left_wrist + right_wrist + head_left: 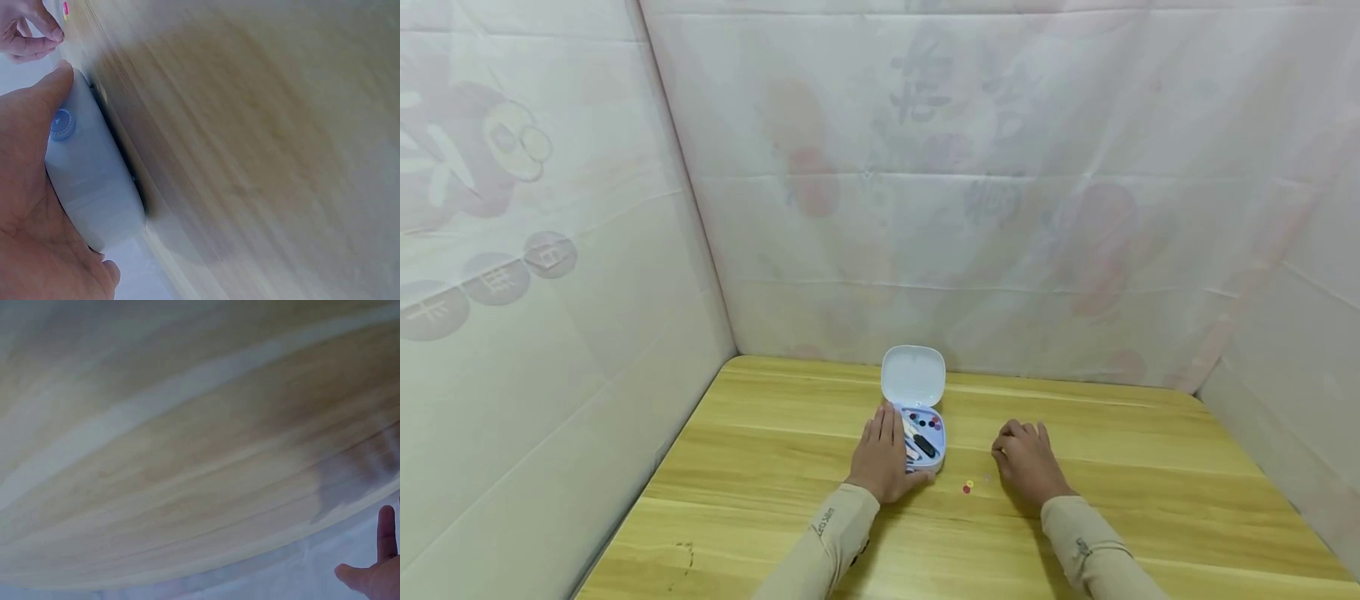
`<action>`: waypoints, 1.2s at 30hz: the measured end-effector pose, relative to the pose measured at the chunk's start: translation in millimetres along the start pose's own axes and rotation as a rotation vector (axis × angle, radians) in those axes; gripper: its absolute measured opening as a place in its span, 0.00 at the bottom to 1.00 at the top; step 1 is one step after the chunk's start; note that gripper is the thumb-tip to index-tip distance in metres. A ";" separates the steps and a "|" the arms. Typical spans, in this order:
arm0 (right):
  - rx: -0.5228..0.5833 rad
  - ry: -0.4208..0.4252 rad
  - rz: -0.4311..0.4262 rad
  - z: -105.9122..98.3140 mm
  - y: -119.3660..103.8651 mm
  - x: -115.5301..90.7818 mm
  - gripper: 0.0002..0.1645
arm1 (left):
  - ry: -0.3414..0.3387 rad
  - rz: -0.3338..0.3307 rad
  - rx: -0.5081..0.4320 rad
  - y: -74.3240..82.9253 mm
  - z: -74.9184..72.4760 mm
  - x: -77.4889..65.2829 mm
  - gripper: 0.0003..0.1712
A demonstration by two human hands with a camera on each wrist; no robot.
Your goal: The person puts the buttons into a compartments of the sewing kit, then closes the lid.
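Observation:
In the head view my left hand holds the left side of a light blue sewing kit box, fingers reaching back toward the hinge and thumb along the front. The left wrist view shows that palm cupped against the box's smooth side, near a round blue catch. Inside lie small coloured buttons and a black-handled tool; my hand covers part of the contents. To the right, my right hand is low over the table, thumb and fingertips drawn together. I cannot tell whether it pinches anything small.
The box's white lid stands open at the back. Between the hands, a red button and a yellow button lie beside a faint clear one. Printed cloth walls enclose the wooden table behind and at both sides.

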State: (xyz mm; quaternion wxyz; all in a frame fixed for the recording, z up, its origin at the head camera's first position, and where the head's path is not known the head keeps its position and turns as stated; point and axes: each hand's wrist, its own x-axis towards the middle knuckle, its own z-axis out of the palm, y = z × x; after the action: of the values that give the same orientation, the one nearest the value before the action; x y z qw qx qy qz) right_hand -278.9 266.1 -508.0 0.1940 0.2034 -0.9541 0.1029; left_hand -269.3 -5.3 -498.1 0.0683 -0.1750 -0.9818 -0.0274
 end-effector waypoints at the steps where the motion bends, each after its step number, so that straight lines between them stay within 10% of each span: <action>1: -0.007 0.005 -0.002 0.5 0.1 -0.1 0.06 | -0.001 0.001 0.000 0.1 0.4 0.1 0.68; 36: -0.099 0.005 0.000 4.0 1.2 0.0 0.06 | 0.011 0.009 -0.005 -0.5 -0.4 0.1 0.68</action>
State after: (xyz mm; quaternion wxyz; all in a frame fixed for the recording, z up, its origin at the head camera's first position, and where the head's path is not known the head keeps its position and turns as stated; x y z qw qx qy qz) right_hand -280.7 266.1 -511.7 0.2061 0.1931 -0.9577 0.0561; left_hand -269.5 -5.7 -497.7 0.0733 -0.1792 -0.9806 -0.0307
